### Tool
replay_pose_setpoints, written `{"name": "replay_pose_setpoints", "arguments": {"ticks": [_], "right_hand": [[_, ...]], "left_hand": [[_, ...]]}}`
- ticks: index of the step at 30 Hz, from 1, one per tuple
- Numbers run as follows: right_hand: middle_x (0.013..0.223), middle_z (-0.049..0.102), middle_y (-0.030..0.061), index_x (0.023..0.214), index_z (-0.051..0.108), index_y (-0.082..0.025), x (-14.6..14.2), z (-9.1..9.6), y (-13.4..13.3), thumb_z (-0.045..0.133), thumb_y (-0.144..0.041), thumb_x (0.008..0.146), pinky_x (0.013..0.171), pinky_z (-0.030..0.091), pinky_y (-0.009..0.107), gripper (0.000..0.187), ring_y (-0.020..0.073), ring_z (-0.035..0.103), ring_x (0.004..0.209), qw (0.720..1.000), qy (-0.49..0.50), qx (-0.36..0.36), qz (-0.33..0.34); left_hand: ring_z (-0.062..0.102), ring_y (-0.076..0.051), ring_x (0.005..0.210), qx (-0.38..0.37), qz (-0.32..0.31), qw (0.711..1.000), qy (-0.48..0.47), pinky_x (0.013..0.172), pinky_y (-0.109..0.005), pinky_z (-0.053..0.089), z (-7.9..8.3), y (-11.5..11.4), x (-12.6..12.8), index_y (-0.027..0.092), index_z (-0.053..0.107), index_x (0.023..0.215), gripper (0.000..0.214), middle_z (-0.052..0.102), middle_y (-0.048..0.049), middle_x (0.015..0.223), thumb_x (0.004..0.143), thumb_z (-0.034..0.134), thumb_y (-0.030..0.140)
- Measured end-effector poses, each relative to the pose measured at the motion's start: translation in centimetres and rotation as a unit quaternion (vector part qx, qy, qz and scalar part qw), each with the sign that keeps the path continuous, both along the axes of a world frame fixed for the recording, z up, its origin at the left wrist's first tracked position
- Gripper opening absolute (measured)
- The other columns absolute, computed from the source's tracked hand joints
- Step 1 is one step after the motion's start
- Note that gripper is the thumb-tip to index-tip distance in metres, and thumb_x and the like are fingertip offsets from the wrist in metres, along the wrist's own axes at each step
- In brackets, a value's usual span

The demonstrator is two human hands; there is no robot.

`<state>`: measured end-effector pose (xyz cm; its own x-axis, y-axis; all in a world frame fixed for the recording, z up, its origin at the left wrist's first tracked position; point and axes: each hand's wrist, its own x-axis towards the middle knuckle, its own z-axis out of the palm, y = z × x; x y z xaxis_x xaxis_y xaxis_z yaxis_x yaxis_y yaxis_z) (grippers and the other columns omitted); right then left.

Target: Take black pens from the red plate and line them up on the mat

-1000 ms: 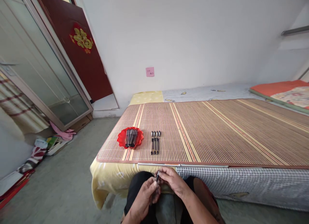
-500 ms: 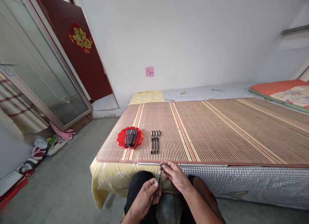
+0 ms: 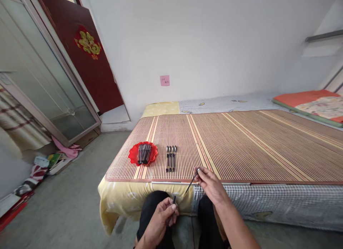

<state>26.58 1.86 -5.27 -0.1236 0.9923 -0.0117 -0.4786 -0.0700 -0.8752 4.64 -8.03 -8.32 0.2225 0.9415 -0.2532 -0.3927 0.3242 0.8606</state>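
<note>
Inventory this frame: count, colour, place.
Bed: one, yellow-grey, centre
Mat: one, brown, on bed
Dish: one, red, on mat
Pens: several, dark, in dish
Caps: four, dark, on mat
Barrels: three, dark, near caps
Bedding: one pile, orange, right
Note: one, pink, wall
Doors: two, maroon and glazed, left
Cloth: one, cream, left
Clutter: uncounted, mixed, floor
Rod: one, dark, held
Stub: one, dark, held
Legs: two, black-clad, bottom
Left hand: one, holding stub
Right hand: one, holding rod

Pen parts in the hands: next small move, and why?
Probably lay the dark tube from the left hand on the mat, below the rightmost cap. Four caps head the row but only three long pieces lie beneath, and the right hand holds the thin rod apart from the tube.
</note>
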Motion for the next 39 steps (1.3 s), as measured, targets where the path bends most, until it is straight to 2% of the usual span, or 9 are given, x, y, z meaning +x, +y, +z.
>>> {"name": "replay_pose_setpoints", "arguments": {"ticks": [3,9,14,18,21,25,29,34,39], "right_hand": [[0.088,0.070,0.0072,0.093,0.076,-0.017,-1.3,-0.3,-1.2,0.088,-0.052,0.067,0.070,0.051,0.030,0.045,0.0157,0.060,0.073,1.000,-0.003,-0.018,0.023],[0.084,0.069,0.0043,0.090,0.075,-0.018,-4.0,-1.3,-2.3,0.085,-0.056,0.071,0.070,0.050,0.028,0.044,0.0147,0.059,0.072,0.997,-0.054,-0.007,0.063],[0.089,0.070,0.0053,0.093,0.075,-0.018,-4.1,-0.5,-2.7,0.082,-0.054,0.075,0.065,0.046,0.026,0.041,0.0149,0.059,0.073,0.993,-0.071,-0.007,0.092],[0.088,0.069,0.0051,0.094,0.076,-0.018,-3.9,0.4,-3.1,0.080,-0.052,0.078,0.059,0.042,0.023,0.039,0.0131,0.057,0.069,0.988,-0.066,-0.016,0.137],[0.085,0.069,0.0047,0.096,0.076,-0.017,-3.8,0.5,-3.1,0.076,-0.053,0.082,0.058,0.042,0.023,0.038,0.0125,0.056,0.067,0.985,-0.081,0.007,0.152],[0.074,0.068,0.0036,0.091,0.075,-0.017,-4.2,0.3,-2.9,0.072,-0.058,0.083,0.060,0.045,0.025,0.042,0.0147,0.059,0.065,0.981,-0.143,0.042,0.126],[0.084,0.073,0.0076,0.085,0.073,-0.018,-5.2,0.1,-3.2,0.074,-0.066,0.077,0.065,0.051,0.031,0.049,0.0214,0.066,0.075,0.985,-0.156,0.037,0.065],[0.076,0.070,0.0062,0.083,0.068,-0.020,-6.3,0.2,-3.6,0.072,-0.071,0.075,0.057,0.052,0.033,0.051,0.0217,0.065,0.064,0.990,-0.140,0.023,0.020],[0.063,0.065,0.0017,0.078,0.064,-0.021,-7.3,-0.7,-3.9,0.072,-0.058,0.078,0.044,0.046,0.029,0.038,0.0196,0.062,0.053,0.967,-0.243,0.032,0.066]], "left_hand": [[0.044,-0.005,0.049,0.000,0.003,1.000,-0.015,0.046,-0.019,0.021,0.5,0.1,0.0,0.018,0.055,0.082,0.045,0.067,-0.0005,0.071,0.070,0.088,0.047],[0.037,-0.005,0.046,0.027,-0.006,1.000,0.010,0.045,-0.021,0.019,0.2,0.0,-0.1,0.015,0.061,0.075,0.041,0.060,0.0013,0.059,0.068,0.089,0.044],[0.036,-0.005,0.046,0.017,0.003,1.000,0.010,0.046,-0.021,0.018,0.3,-0.1,-0.2,0.015,0.061,0.072,0.041,0.057,0.0016,0.057,0.071,0.087,0.047],[0.039,-0.005,0.050,-0.024,-0.004,1.000,-0.002,0.048,-0.019,0.020,0.6,-0.1,-0.3,0.015,0.062,0.075,0.042,0.057,0.0013,0.061,0.071,0.088,0.048],[0.041,-0.005,0.052,-0.031,-0.006,0.999,-0.011,0.050,-0.018,0.021,0.7,-0.2,-0.4,0.015,0.061,0.077,0.042,0.056,0.0020,0.063,0.070,0.089,0.046],[0.036,-0.005,0.051,0.004,0.006,1.000,-0.005,0.049,-0.019,0.020,0.5,-0.2,-0.2,0.017,0.058,0.076,0.042,0.052,0.0041,0.061,0.070,0.088,0.044],[0.033,-0.006,0.050,0.028,0.023,0.999,0.005,0.048,-0.021,0.020,0.1,-0.1,0.0,0.017,0.057,0.076,0.039,0.053,0.0045,0.060,0.072,0.087,0.042],[0.048,-0.010,0.061,0.016,0.044,0.999,-0.025,0.054,-0.022,0.031,0.0,-0.1,0.2,0.016,0.065,0.083,0.036,0.062,-0.0023,0.072,0.080,0.079,0.049],[0.046,-0.013,0.063,0.050,0.042,0.998,0.022,0.055,-0.024,0.031,-0.1,0.1,0.3,0.016,0.068,0.080,0.043,0.061,-0.0029,0.073,0.086,0.068,0.058]]}}
